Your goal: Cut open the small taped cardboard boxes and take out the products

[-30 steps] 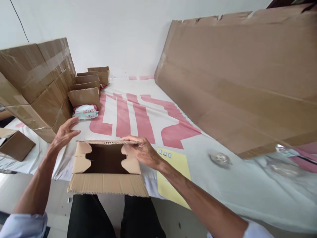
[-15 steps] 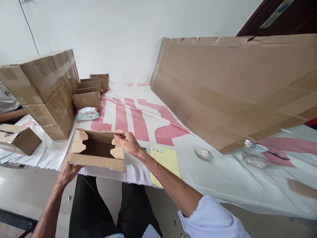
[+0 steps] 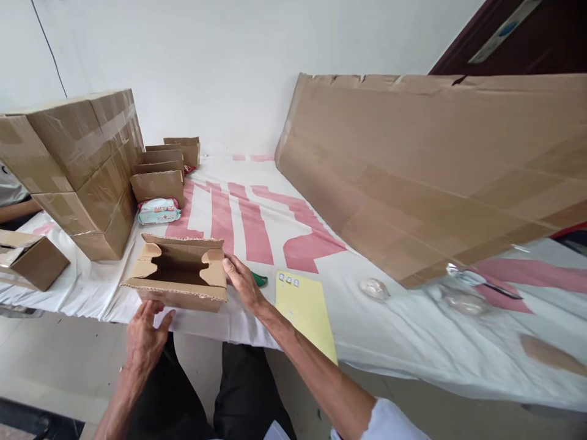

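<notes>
An open-topped cardboard box (image 3: 183, 297) sits near the front edge of the cloth-covered table, its flaps raised and its inside dark. Below the box's front side is my left hand (image 3: 145, 336), thumb spread from the fingers and fingertips by the lower front edge. My right hand (image 3: 243, 282) lies against the box's right end, fingers extended rather than wrapped round it. Just behind that hand shows a small green object (image 3: 260, 279), partly hidden. A yellow sheet (image 3: 305, 311) with several small labels lies to the right of it.
Taped cartons (image 3: 87, 165) are stacked at left, beside a smaller box (image 3: 36, 260) and another person's arm (image 3: 18, 211). Behind my box are wipes packs (image 3: 159, 211) and open boxes (image 3: 158, 186). A large cardboard sheet (image 3: 431, 165) leans at right, near clear tape rolls (image 3: 373, 288).
The box has come down onto the table. My left hand has slipped from beneath it toward the front, and my right thumb has left the inner flap for the outside of the right end.
</notes>
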The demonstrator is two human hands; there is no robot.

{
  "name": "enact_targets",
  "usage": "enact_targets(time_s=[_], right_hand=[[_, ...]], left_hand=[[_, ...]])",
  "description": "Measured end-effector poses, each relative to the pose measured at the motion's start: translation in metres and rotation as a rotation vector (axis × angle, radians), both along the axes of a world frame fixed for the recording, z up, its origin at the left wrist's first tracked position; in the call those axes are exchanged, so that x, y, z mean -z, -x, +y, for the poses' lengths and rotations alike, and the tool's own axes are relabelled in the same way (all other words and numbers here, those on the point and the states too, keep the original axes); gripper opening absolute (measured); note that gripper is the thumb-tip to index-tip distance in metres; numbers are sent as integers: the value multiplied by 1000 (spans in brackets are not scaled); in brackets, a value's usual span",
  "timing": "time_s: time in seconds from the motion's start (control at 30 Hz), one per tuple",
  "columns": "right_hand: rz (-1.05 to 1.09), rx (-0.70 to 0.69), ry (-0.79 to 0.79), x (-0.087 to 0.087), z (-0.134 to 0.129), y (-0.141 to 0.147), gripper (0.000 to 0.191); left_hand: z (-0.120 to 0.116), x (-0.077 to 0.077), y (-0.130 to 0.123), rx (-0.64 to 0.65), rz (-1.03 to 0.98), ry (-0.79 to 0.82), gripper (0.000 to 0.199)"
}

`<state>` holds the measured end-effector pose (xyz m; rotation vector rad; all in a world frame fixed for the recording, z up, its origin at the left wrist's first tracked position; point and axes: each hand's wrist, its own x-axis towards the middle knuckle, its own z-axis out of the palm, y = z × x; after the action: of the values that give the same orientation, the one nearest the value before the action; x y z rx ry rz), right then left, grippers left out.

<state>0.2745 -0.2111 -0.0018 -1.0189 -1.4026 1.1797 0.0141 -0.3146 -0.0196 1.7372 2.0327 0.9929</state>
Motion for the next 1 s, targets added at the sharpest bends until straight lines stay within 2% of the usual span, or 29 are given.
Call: enact_targets(time_s=[0.13,0.3,0.4,0.5,0.63,0.8,0.9,1.0], right_hand=[[-5,-3,-53,-4,10,17,75],[-42,45,-59,6,35,40,78],[-107,53,-88,16,39,42,74],[-247,94,-248,25,29,26,55],[-551,250,-423,39,10,-11,37],[-864,407,-393,72,-4,-46,36],[-923,437,-404,88,-6,-51,38],[-946,464,-441,97,-7,-51,39]], left_hand=[[10,-2,-26,121,37,46,17],[44,-8,-26,53,81,70,16],[65,-14,-20,9,104,82,19],[84,-21,-16,19,118,103,18],[112,-26,-7,23,135,108,21],[158,-29,11,-31,189,97,27],[186,-29,20,-67,228,103,31],[209,-27,27,-87,263,119,32]])
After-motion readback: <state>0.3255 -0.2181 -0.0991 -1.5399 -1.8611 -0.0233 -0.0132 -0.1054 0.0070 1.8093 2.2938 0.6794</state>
